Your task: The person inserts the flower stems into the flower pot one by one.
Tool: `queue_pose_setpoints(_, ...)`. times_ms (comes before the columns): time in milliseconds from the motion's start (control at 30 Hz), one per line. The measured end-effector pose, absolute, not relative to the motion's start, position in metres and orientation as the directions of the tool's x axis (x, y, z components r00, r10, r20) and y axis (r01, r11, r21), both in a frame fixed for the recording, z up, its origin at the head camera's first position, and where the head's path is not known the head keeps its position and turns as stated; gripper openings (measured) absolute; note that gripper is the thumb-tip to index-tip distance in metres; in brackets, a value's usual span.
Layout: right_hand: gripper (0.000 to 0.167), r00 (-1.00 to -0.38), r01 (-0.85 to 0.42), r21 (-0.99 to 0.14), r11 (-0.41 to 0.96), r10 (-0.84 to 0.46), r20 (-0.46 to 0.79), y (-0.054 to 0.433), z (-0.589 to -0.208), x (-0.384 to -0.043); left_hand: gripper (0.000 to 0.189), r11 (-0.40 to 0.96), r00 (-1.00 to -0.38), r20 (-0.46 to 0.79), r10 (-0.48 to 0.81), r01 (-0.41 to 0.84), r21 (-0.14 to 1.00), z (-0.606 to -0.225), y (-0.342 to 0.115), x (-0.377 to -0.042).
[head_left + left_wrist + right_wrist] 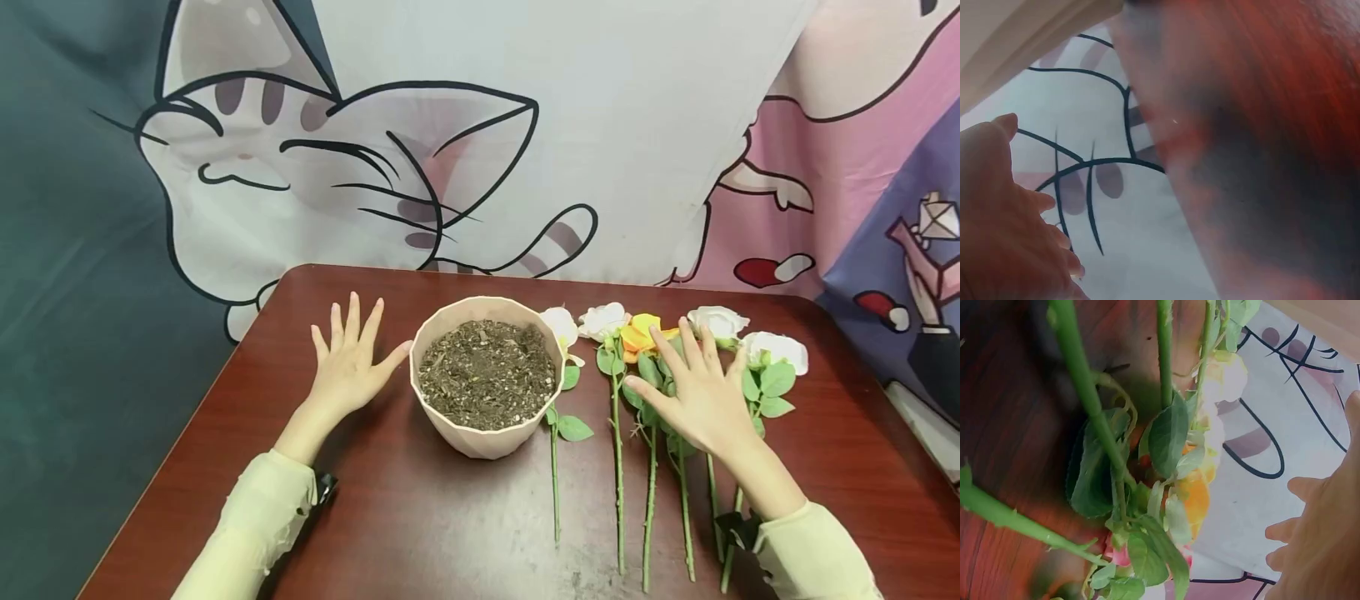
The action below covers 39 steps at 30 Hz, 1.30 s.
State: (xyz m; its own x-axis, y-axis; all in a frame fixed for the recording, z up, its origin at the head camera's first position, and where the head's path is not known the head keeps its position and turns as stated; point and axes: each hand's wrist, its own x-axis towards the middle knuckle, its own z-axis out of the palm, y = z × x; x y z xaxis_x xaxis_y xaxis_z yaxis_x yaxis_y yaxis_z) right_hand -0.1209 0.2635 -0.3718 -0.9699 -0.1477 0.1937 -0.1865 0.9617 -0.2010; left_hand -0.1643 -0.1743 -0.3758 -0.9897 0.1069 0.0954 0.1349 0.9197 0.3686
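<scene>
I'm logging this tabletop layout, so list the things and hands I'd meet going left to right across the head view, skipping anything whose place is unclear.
Left hand → pot → white flower beside the pot → next white flower → yellow flower → rightmost white flower.

At the lower left of the head view, the left sleeve (255, 517) is pale yellowish cream, softly creased, with an uneven, ruffled-looking edge down its inner side. The right sleeve (817, 550), at the lower right, matches in colour (its inner edge is just as ragged). A small, glossy black piece (326, 488) sits by the left cuff; a dark band-like piece (737, 529) sits by the right. The left hand (347, 367) and right hand (701, 400) are bare.
</scene>
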Motion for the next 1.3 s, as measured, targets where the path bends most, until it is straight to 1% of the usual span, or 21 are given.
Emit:
queue_pose_setpoints(200,0.081,-0.968,-0.201,-0.207,0.957,-0.161,0.193,0.259,-0.371,-0.114,0.075,0.871,-0.988,0.100,0.114,0.148,0.469,-0.354,-0.165,-0.161)
queue_pose_setpoints(333,0.081,-0.968,-0.216,-0.218,0.952,-0.180,0.177,0.252,-0.373,-0.106,0.063,0.840,-0.989,0.103,0.105,0.144,0.523,-0.337,-0.159,-0.155)
queue_pose_setpoints(467,0.080,-0.964,-0.252,-0.233,0.939,-0.223,0.146,0.242,-0.381,-0.098,0.053,0.751,-0.991,0.085,0.104,0.134,0.646,-0.324,-0.149,-0.148)
queue_pose_setpoints(567,0.075,-0.954,-0.296,-0.247,0.923,-0.275,0.118,0.231,-0.387,-0.092,0.048,0.697,-0.986,0.070,0.151,0.157,0.700,-0.318,-0.144,-0.145)
queue_pose_setpoints(667,0.068,-0.945,-0.326,-0.262,0.908,-0.306,0.114,0.222,-0.388,-0.084,0.041,0.689,-0.979,0.069,0.194,0.186,0.701,-0.316,-0.141,-0.145)
queue_pose_setpoints(767,0.062,-0.937,-0.349,-0.281,0.894,-0.322,0.139,0.215,-0.387,-0.078,0.035,0.680,-0.971,0.066,0.231,0.210,0.703,-0.317,-0.141,-0.145)
queue_pose_setpoints(867,0.056,-0.918,-0.390,-0.273,0.880,-0.348,0.188,0.208,-0.386,-0.074,0.034,0.662,-0.958,0.053,0.283,0.236,0.711,-0.316,-0.143,-0.145)
queue_pose_setpoints(967,0.047,-0.912,-0.406,-0.296,0.864,-0.361,0.196,0.201,-0.386,-0.071,0.033,0.636,-0.944,0.043,0.327,0.253,0.729,-0.316,-0.144,-0.146)
queue_pose_setpoints(1067,0.039,-0.925,-0.379,-0.370,0.848,-0.355,0.135,0.196,-0.388,-0.071,0.032,0.595,-0.940,0.050,0.338,0.255,0.762,-0.320,-0.145,-0.146)
queue_pose_setpoints(1167,0.032,-0.935,-0.332,-0.440,0.834,-0.351,0.041,0.194,-0.393,-0.075,0.030,0.542,-0.941,0.068,0.332,0.249,0.803,-0.326,-0.144,-0.147)
queue_pose_setpoints(1233,0.030,-0.932,-0.314,-0.482,0.818,-0.363,-0.009,0.192,-0.397,-0.077,0.029,0.518,-0.947,0.077,0.313,0.238,0.822,-0.331,-0.142,-0.146)
queue_pose_setpoints(1300,0.032,-0.919,-0.312,-0.509,0.802,-0.390,-0.052,0.190,-0.401,-0.079,0.027,0.516,-0.954,0.085,0.286,0.228,0.826,-0.334,-0.140,-0.145)
